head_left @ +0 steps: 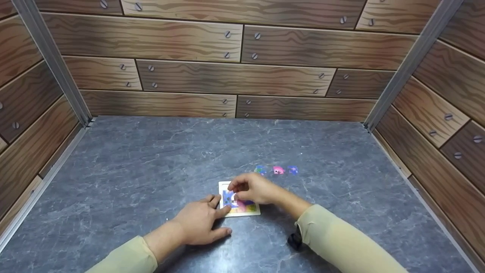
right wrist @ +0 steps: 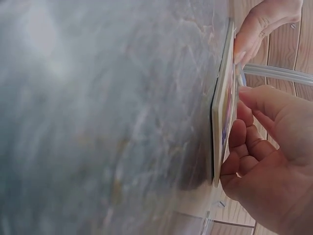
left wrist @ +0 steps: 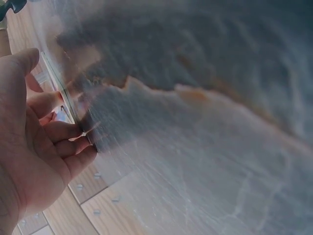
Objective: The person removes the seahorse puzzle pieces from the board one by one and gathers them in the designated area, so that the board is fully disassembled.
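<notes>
A small jigsaw puzzle board (head_left: 242, 215) with a pale border and a colourful picture lies flat on the table. My left hand (head_left: 201, 223) rests at its left edge, fingers spread, with the index fingertip on the lower left of the picture. Over the board, my right hand (head_left: 258, 189) pinches a thin puzzle piece (right wrist: 241, 76) between thumb and fingers, its edge showing in the right wrist view. The piece's picture is mostly hidden by the fingers. From the side, the board (right wrist: 221, 105) looks thin, and curled right-hand fingers touch its near edge.
Beyond the right hand lie three loose puzzle pieces in a row: a blue-green one (head_left: 260, 169), a pink one (head_left: 278, 170) and a blue-purple one (head_left: 293, 169). Wood-patterned walls (head_left: 189, 76) enclose the grey marbled table (head_left: 151, 159) on three sides.
</notes>
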Motion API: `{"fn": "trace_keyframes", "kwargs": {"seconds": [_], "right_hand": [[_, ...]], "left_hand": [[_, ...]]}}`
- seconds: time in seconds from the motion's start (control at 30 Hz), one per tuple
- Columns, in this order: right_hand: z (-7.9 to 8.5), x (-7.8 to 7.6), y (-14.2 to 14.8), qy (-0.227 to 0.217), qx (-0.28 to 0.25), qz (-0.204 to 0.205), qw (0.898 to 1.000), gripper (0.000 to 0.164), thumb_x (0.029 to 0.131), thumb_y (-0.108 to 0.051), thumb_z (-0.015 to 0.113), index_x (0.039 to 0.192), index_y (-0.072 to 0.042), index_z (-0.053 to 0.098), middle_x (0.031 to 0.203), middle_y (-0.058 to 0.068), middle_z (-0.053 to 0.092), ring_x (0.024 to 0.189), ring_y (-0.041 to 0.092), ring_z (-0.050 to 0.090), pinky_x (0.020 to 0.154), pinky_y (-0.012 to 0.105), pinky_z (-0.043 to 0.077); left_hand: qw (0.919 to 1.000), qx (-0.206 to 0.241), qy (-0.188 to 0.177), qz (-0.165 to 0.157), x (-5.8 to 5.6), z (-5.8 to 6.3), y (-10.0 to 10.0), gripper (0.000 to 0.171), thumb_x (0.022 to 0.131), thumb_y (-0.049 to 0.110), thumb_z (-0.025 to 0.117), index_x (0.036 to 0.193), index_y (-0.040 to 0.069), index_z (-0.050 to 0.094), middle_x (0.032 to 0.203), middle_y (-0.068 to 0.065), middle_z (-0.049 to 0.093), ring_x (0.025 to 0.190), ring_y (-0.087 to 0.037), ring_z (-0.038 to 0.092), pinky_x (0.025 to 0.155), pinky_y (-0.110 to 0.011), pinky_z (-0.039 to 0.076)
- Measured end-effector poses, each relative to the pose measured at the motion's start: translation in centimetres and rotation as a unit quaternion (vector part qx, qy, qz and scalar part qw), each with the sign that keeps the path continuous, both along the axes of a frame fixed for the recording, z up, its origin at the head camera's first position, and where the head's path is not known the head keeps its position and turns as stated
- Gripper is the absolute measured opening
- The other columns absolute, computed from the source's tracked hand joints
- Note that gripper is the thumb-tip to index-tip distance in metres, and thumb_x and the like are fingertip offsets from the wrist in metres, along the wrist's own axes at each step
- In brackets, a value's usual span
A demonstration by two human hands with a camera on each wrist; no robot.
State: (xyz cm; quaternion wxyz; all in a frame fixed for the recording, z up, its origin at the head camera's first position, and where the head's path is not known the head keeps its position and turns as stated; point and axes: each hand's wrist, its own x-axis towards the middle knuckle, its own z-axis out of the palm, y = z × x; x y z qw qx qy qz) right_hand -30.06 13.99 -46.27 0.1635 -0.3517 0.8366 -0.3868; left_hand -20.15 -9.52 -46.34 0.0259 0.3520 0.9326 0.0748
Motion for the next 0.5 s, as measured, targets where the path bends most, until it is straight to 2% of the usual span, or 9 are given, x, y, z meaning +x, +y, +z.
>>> {"fn": "trace_keyframes", "kwargs": {"seconds": [0.2, 0.5], "right_hand": [[0.6, 0.1, 0.9, 0.008, -0.014, -0.02, 1.0, 0.023, 0.092, -0.001, 0.077, 0.114, -0.002, 0.077, 0.108, 0.007, 0.077, 0.096, 0.013, 0.067, 0.089, 0.033, 0.058], [1.4, -0.5, 2.8, 0.037, -0.018, -0.03, 0.999, 0.025, 0.093, -0.004, 0.075, 0.118, -0.003, 0.078, 0.106, 0.004, 0.076, 0.09, 0.011, 0.064, 0.079, 0.029, 0.054]], "left_hand": [[1.0, -0.003, -0.003, 0.002, 0.0, -0.1, 0.0, 0.069, 0.103, 0.064, 0.055, 0.154, 0.017, 0.059, 0.152, -0.03, 0.054, 0.141, -0.043, 0.053, 0.108, -0.053, 0.052], [0.9998, -0.003, -0.019, 0.003, -0.1, -0.1, 0.0, 0.069, 0.103, 0.065, 0.054, 0.155, 0.018, 0.058, 0.153, -0.03, 0.052, 0.142, -0.044, 0.052, 0.109, -0.055, 0.051]]}}
